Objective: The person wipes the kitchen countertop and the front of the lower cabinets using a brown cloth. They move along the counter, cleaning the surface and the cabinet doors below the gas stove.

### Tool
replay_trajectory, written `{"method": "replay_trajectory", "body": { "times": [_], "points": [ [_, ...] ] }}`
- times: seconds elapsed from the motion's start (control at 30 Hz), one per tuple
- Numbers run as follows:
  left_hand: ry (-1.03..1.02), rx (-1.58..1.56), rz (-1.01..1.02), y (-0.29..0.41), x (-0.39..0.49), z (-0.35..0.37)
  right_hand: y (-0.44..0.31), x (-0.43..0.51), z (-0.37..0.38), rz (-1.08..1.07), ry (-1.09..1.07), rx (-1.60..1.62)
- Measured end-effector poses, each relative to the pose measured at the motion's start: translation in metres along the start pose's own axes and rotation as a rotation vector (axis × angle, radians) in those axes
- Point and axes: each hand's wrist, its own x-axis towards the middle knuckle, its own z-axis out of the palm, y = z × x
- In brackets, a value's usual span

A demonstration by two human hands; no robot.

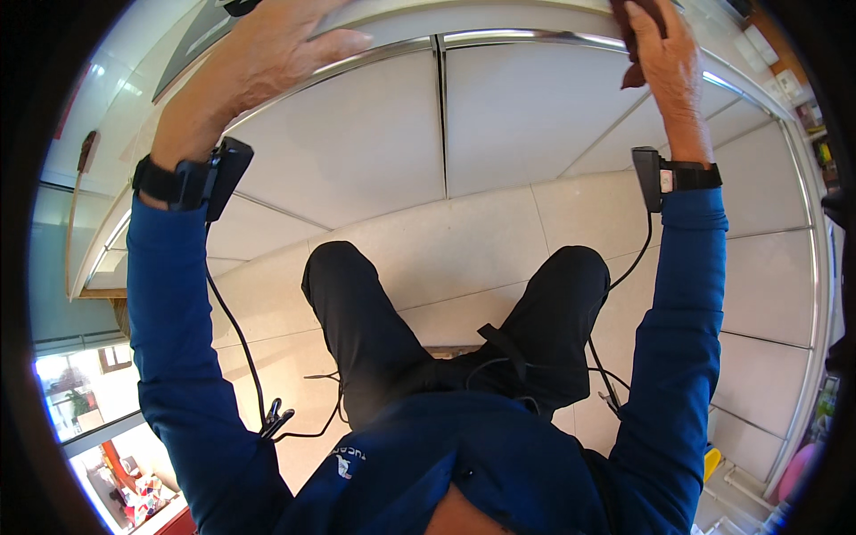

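Near the top left, my left hand reaches over the metal-trimmed front edge of a counter. Its thumb is spread and nothing shows in it, but the other fingers are cut off by the picture's top rim. At the top right my right hand grips a dark reddish-brown piece of cloth or similar soft material, which hangs down a little over the counter's edge. Its upper part is out of frame. Both wrists wear black straps with small black devices and cables.
Pale cabinet doors stand below the counter, before my knees. Cabinets continue down the right side. A long thin stick with a brown handle leans at the left. Black cables are clipped at both sleeves.
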Motion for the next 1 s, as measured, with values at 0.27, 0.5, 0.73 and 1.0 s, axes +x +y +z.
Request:
{"method": "replay_trajectory", "body": {
  "times": [0.27, 0.5, 0.73, 1.0],
  "points": [
    [-0.037, -0.028, -0.091, 0.012, 0.028, 0.012, 0.051, -0.048, -0.012, 0.283, 0.365, -0.186],
    [0.019, -0.067, -0.103, 0.008, 0.021, 0.015, -0.003, -0.129, 0.085, 0.73, 0.414, 0.193],
    [-0.016, -0.088, -0.176, 0.026, 0.025, 0.004, -0.001, -0.145, 0.103, 0.705, 0.495, 0.22],
    [-0.025, -0.103, -0.209, 0.035, 0.028, -0.001, 0.063, -0.151, 0.069, 1.037, 0.607, 0.486]
  ]
}}
